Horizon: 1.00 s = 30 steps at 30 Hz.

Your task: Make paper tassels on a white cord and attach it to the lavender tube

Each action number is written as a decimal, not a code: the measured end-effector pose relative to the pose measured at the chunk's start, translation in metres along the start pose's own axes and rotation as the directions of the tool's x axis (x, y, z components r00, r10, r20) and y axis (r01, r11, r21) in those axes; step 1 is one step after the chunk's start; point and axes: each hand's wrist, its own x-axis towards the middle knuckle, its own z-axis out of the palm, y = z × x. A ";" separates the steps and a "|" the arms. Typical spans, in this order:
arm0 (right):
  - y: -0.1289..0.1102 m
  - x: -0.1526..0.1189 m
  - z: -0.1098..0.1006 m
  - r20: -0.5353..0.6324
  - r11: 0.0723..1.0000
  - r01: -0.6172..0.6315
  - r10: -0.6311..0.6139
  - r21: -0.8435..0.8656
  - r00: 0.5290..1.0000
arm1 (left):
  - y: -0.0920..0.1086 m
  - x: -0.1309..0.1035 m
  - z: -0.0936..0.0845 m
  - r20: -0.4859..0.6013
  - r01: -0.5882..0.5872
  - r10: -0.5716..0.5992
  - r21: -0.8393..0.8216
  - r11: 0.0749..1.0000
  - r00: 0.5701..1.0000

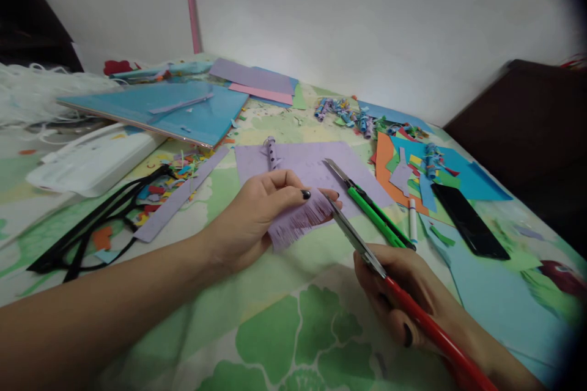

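Observation:
My left hand (261,214) pinches a strip of purple paper (298,220) whose lower edge is cut into a fine fringe. In my right hand (408,299) is a pair of scissors (360,244) with red handles, its blade tips touching the strip's right end by my left fingertips. Beyond them a purple sheet (316,159) lies on the table, with a small rolled purple paper tube (272,153) with dark dots on it. A green box cutter (373,211), blade out, rests across the sheet's right edge. Next to it lies a white marker (413,220).
Black-framed glasses (98,226) and colourful paper scraps (183,171) are at left, near a white tray (101,159) and a blue board (160,107). A black phone (470,220) and coloured sheets (495,293) lie at right. Several curled paper pieces (343,111) sit near the wall.

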 end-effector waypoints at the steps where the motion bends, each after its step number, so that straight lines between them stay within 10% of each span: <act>1: 0.000 0.000 0.000 0.004 1.000 0.000 0.000 -0.005 1.000 | 0.000 0.000 0.000 -0.001 -0.001 0.001 0.004 1.000 1.000; 30: -0.001 0.003 0.001 -0.015 0.997 0.008 -0.009 -0.078 1.000 | -0.001 -0.001 -0.001 -0.017 -0.006 0.006 0.019 1.000 1.000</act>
